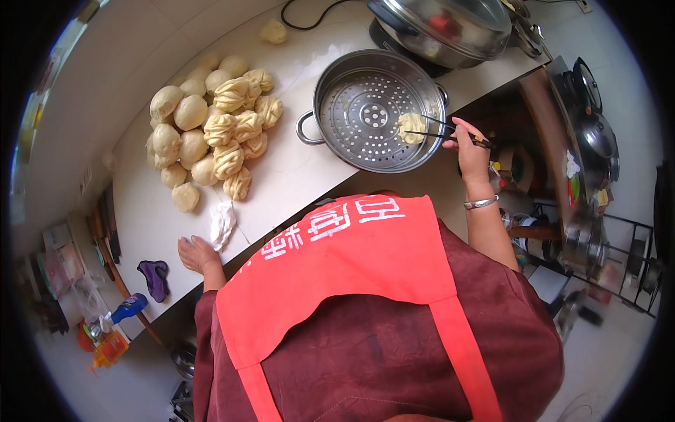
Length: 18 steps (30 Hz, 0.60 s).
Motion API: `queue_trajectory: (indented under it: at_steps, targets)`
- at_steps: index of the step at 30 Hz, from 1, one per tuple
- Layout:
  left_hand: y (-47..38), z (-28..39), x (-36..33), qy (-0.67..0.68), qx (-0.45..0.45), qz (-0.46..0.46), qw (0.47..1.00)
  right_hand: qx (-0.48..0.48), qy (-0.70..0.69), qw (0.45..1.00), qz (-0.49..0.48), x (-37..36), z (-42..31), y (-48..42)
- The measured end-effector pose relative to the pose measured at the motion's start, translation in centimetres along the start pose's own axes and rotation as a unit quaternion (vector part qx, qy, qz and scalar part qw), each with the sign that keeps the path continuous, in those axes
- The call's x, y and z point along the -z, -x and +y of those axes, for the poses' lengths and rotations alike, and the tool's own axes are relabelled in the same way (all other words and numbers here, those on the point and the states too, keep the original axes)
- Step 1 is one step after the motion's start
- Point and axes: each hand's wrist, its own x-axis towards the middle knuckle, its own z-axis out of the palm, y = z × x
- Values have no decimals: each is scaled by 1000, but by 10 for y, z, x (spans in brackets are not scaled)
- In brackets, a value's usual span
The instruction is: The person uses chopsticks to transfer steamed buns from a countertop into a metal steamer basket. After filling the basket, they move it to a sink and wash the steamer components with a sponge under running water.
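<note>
My right hand holds a pair of black chopsticks. Their tips lie at a twisted bun inside a perforated metal steamer tray with side handles. On the worktop to the left is a pile of smooth round buns, with several more twisted buns along its right side. My left hand rests on the worktop near its front edge, fingers apart and holding nothing, beside a crumpled white cloth or tissue.
A lidded pan stands on a dark base behind the steamer tray, near a black cable. A single pale piece lies at the back. Left of my left hand are a purple cloth item, a blue bottle and an orange bottle.
</note>
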Motion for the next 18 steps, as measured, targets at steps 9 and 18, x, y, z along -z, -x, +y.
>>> queue_trajectory:
  at_steps: [9,18]
  targets:
    - [-2,-5,-6,-11,-3,4,1000,-30,97,995,-13,-11,25,6]
    - [-2,-10,-9,-2,-21,20,1000,262,204,929,-165,4,24,0]
